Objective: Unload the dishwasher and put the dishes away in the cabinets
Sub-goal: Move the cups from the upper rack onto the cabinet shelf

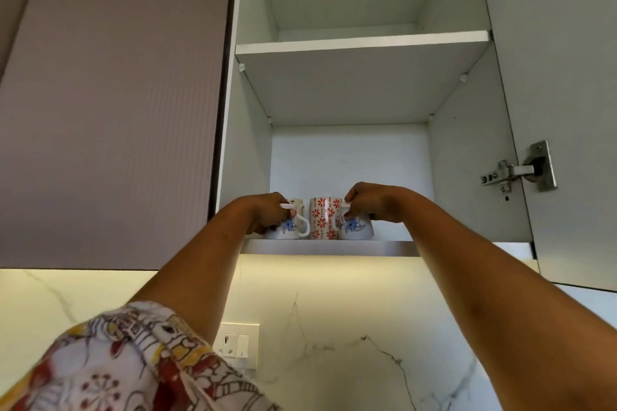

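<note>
Up in the open white wall cabinet [247, 143] I went with both arms. My left hand [263, 214] had its fingers curled round the handle of a white ceramic cup with a blue flower [286, 227], at the front left of the bottom shelf [330, 248]. My right hand [371, 204] pinched the handle of a second blue-flowered white cup [356, 227] on the right. Between them stood a tall white mug with red flowers [321, 217], which neither hand held.

Red-patterned mug [322, 218] between left blue-flowered mug [284, 231] and right blue-flowered mug [359, 227], on lowest cabinet shelf [330, 247]
</note>
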A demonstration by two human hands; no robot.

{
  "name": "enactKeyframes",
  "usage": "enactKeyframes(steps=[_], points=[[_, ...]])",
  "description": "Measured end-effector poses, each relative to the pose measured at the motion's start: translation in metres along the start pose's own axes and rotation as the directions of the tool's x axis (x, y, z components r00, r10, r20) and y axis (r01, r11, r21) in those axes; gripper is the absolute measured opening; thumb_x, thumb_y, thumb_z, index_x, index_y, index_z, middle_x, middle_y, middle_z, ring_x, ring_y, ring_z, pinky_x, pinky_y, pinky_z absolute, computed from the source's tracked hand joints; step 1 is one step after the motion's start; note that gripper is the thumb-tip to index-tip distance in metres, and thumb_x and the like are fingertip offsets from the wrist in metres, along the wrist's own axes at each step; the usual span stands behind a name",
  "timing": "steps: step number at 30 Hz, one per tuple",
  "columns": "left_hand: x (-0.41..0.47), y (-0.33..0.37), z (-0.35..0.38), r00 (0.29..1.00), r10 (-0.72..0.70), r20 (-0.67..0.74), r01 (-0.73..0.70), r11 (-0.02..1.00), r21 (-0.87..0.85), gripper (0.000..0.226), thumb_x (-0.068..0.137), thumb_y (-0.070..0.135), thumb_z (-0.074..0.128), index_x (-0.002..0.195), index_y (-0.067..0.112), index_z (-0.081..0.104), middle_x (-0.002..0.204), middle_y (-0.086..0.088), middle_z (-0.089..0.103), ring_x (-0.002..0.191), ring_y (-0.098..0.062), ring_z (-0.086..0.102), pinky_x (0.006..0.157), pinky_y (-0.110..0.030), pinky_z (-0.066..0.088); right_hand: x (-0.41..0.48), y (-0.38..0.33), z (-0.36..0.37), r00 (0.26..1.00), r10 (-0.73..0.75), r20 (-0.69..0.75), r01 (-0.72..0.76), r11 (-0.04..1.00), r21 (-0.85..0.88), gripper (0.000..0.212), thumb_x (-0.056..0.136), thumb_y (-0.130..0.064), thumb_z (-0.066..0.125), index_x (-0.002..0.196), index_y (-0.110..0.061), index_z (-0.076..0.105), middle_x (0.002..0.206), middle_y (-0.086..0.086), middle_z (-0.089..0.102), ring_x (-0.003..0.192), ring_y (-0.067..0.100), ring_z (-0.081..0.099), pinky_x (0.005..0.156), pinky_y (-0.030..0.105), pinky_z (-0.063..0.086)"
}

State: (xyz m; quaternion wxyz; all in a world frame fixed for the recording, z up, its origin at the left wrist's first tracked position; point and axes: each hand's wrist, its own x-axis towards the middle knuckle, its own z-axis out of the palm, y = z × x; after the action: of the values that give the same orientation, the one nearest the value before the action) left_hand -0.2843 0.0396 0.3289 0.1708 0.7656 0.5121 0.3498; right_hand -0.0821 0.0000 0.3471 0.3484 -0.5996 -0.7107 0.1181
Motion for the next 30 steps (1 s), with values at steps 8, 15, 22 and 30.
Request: enactKeyframes(steps=[8,15,22,30], points=[[0.024,0.000,-0.008,0.994,-0.094,0.047,0.092,0.995,0.045,0.046,0.096,0.014,0.050,0.140,0.015,0.037,0.136,-0.017,0.044,0.115,-0.030,0.048,0.098,-0.042,0.046,0.030,0.005,0.004,0.994,0.073,0.075,-0.065,0.992,-0.107,0.053,0.093,-0.005,0.054,0.141,-0.012,0.033,0.142,0.013,0.043,0.128,0.027,0.043,0.105,0.040,0.040],[0.042,0.000,-0.014,0.990,-0.125,0.066,0.110,0.974,0.196,0.050,0.095,0.010,0.050,0.142,0.022,0.036,0.138,-0.021,0.044,0.118,-0.037,0.054,0.096,-0.046,0.050,0.046,-0.008,0.017,0.999,0.009,0.038,0.009,0.898,-0.441,0.053,0.095,-0.008,0.051,0.143,-0.009,0.027,0.143,0.015,0.042,0.130,0.031,0.043,0.102,0.039,0.040],[0.052,-0.016,-0.007,0.999,0.020,-0.040,-0.009,0.965,0.261,0.035,0.093,0.009,0.054,0.127,0.014,0.047,0.130,-0.018,0.049,0.103,-0.033,0.057,0.080,-0.038,0.056,0.067,-0.006,0.029,0.995,-0.095,0.010,0.083,0.812,-0.578,0.054,0.090,-0.003,0.058,0.139,-0.010,0.036,0.138,0.014,0.048,0.122,0.029,0.050,0.101,0.036,0.043],[0.061,-0.020,-0.003,0.977,0.192,-0.095,-0.119,0.854,0.506,0.036,0.092,0.014,0.057,0.126,0.010,0.048,0.129,-0.016,0.051,0.101,-0.026,0.051,0.074,-0.028,0.041,0.073,-0.005,0.035,0.986,-0.165,0.013,0.136,0.763,-0.633,0.052,0.090,-0.003,0.058,0.137,-0.014,0.040,0.139,0.010,0.049,0.124,0.028,0.048,0.096,0.033,0.043]])
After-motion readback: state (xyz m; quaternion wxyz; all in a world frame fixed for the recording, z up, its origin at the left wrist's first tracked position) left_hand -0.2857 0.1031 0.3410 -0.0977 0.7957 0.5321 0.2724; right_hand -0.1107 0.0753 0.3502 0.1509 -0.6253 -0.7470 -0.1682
